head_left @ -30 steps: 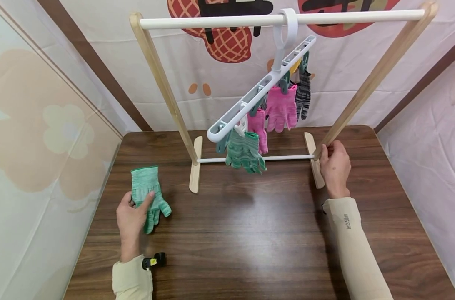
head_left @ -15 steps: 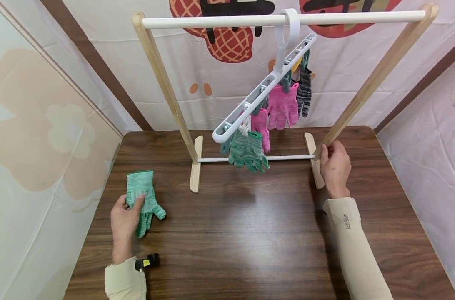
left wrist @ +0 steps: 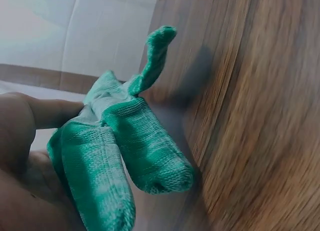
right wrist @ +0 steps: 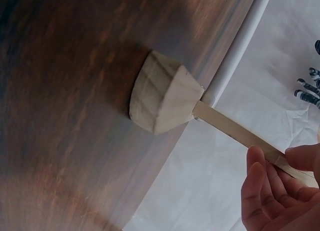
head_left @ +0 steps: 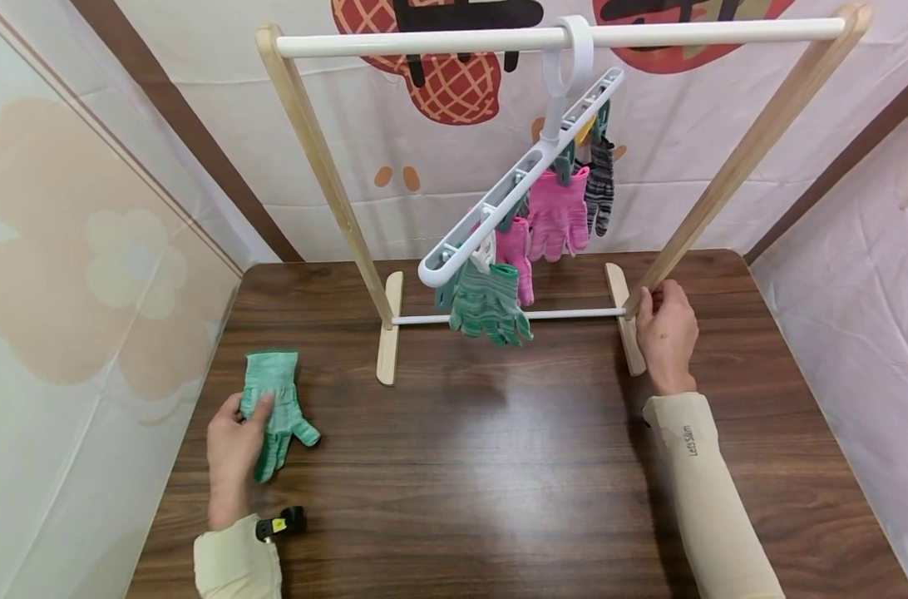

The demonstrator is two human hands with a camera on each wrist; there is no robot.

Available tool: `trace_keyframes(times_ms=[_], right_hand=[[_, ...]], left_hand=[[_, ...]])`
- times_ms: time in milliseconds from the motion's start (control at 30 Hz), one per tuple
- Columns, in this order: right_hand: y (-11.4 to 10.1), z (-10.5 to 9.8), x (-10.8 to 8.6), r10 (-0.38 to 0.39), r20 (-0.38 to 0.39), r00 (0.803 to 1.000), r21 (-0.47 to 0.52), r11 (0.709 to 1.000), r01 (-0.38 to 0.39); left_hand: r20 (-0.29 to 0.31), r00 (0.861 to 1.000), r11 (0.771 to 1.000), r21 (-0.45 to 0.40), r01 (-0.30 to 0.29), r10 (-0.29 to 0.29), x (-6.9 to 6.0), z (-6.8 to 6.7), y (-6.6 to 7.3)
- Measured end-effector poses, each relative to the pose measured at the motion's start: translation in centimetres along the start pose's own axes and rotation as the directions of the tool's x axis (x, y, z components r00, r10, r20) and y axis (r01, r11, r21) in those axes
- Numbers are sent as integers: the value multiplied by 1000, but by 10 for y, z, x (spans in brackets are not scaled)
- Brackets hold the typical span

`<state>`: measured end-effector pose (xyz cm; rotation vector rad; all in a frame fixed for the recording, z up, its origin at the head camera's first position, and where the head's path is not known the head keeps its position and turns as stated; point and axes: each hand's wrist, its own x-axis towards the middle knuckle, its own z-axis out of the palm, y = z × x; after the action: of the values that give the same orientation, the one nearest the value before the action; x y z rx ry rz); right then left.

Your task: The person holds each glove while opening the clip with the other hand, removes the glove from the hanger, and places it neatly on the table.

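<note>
At the left of the table my left hand point(head_left: 233, 445) pinches a light green knitted glove point(head_left: 278, 378) between thumb and fingers. The glove's fingers point(left wrist: 155, 146) dangle over the wood in the left wrist view. Over on the right, my right hand point(head_left: 668, 333) grips the lower part of the wooden upright point(head_left: 731, 183) of a drying rack, just above its foot point(right wrist: 170, 98). A white hanger point(head_left: 529, 170) hooks over the rack's top bar point(head_left: 424, 43). Clipped under it hang a green glove point(head_left: 490, 304), pink gloves point(head_left: 559, 215) and a dark striped glove point(head_left: 600, 187).
The rack's left upright point(head_left: 327, 166) and left foot point(head_left: 390, 329) stand between the held glove and the hanger. A white lower bar point(head_left: 574, 314) joins the feet. Fabric walls point(head_left: 222, 108) enclose the wooden table point(head_left: 499, 499) at the back and sides.
My left hand has moved left and slightly toward the near edge, carrying the green glove. The hanger has swayed a little. My right hand stays on the upright.
</note>
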<state>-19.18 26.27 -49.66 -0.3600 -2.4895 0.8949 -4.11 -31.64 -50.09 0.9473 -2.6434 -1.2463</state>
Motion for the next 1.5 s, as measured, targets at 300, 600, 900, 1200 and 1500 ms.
trace_keyframes(times_ms=[300, 600, 900, 1200, 1500], right_hand=[[-1, 1, 0, -1, -11, 1000, 4, 1000, 1], [-3, 2, 0, -4, -13, 1000, 18, 1000, 4], [-5, 4, 0, 6, -6, 1000, 31, 1000, -6], [-5, 5, -2, 17, 1, 1000, 43, 999, -17], [-5, 6, -4, 22, -1, 1000, 49, 999, -22]], left_hand=[[22, 1000, 998, 69, 8, -9, 9, -14, -10], [56, 998, 990, 142, 3, -11, 19, -16, -21], [64, 993, 989, 112, 93, -100, 28, -21, -27], [33, 992, 986, 117, 118, -123, 31, -29, -27], [37, 990, 981, 143, 130, -136, 39, -38, -33]])
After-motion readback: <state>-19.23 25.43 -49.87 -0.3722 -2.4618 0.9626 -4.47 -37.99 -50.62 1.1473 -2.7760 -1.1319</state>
